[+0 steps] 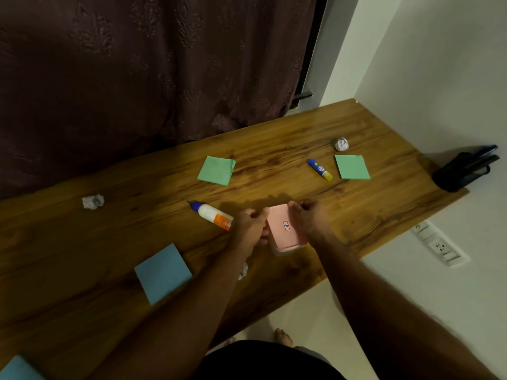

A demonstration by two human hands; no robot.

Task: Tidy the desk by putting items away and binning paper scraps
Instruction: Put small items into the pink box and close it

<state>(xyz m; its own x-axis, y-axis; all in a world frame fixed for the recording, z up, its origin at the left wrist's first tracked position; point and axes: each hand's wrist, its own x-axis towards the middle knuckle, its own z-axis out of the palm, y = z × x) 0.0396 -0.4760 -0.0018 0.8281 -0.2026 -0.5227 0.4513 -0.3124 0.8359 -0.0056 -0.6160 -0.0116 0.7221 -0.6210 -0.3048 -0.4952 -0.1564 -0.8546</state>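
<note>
Two hands' curled fingers (256, 213) grip pink box (282, 229) between them, opposite edges.

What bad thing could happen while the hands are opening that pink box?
The pink box sits near the desk edge, so a hard tug by the left hand and right hand might slide it off. The left wrist could also bump the glue bottle beside it and roll it.

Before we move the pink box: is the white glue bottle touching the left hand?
Cannot tell. In the head view the white glue bottle runs up to the left hand, which covers its base end, so neither contact nor a gap shows.
</note>
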